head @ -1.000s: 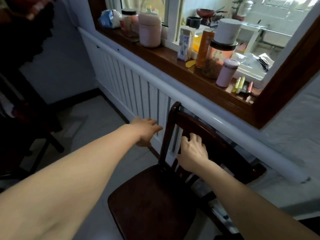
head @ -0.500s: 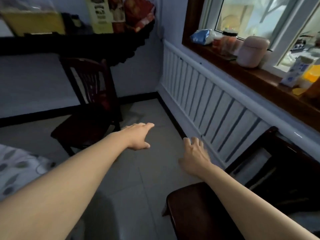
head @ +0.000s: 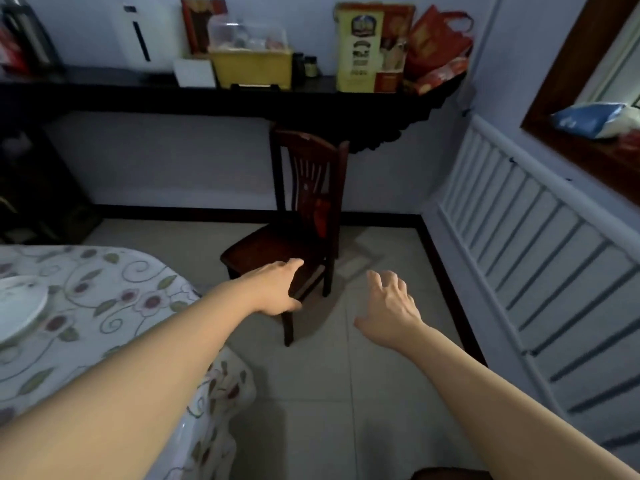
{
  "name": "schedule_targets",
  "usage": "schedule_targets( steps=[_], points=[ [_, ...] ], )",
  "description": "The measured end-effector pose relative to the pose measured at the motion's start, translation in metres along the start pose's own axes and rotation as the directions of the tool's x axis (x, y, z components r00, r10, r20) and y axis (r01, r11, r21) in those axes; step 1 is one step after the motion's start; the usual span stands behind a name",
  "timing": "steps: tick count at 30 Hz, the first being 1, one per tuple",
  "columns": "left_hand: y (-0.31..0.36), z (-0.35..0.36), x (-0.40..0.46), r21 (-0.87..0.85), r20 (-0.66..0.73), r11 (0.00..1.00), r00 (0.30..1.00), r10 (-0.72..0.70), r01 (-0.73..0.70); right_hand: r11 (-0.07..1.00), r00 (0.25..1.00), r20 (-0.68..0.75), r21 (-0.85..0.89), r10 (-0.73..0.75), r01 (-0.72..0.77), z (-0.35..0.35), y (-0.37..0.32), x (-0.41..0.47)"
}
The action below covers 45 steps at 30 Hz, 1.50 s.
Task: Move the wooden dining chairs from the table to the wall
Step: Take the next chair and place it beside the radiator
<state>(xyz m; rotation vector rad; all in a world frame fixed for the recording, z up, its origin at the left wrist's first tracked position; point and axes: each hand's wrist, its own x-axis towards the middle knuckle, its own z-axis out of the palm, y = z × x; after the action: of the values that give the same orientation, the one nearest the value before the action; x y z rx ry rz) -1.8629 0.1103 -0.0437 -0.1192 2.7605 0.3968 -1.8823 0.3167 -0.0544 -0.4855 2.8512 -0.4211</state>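
1. Pale floor tiles (head: 346,393) fill the lower middle of the view, with a sliver of a dark rounded wooden edge (head: 450,474) at the bottom border; what it belongs to cannot be told.
2. At lower left, a tabletop (head: 104,306) under a floral cloth carries a white plate (head: 17,306) near its left edge.
3. Both bare forearms reach forward over the floor. The left hand (head: 277,289) is palm-down with fingers extended and loosely together, empty; it overlaps the front edge of the chair seat in the view, though contact cannot be told.
4. The right hand (head: 391,306) is empty, fingers spread and slightly curled, hanging over bare tiles just right of the chair's front leg.
5. The wooden dining chair (head: 304,209) stands upright beyond the hands, its slatted back toward the far wall (head: 173,161).
6. A white slatted radiator cover (head: 536,237) runs along the right wall.
7. Above the chair, a dark shelf (head: 207,98) holds a yellow container (head: 251,69), a printed box (head: 370,46) and a red bag (head: 436,43).
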Motion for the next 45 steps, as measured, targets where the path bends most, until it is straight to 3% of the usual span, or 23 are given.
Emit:
schedule_targets(
  steps=[9,20,31,45],
  points=[
    [-0.018,-0.061,0.113,-0.061,-0.06,0.992,0.992,-0.111,0.108,0.989,0.989,-0.019,0.0,-0.145,0.145,-0.032,-0.007,0.155],
    [-0.063,-0.122,0.243,-0.159,-0.088,0.979,0.985,-0.147,0.132,0.98,0.981,0.019,-0.043,-0.194,0.195,-0.059,-0.034,0.332],
    [-0.149,-0.184,0.412,-0.219,-0.131,0.97,0.982,-0.134,0.103,0.997,0.996,-0.044,-0.006,-0.081,0.081,-0.059,-0.087,0.504],
    [-0.168,-0.227,0.612,-0.061,-0.216,0.996,0.974,-0.072,0.06,0.998,0.999,-0.014,-0.049,-0.044,0.043,-0.059,-0.085,0.721]
  ],
)
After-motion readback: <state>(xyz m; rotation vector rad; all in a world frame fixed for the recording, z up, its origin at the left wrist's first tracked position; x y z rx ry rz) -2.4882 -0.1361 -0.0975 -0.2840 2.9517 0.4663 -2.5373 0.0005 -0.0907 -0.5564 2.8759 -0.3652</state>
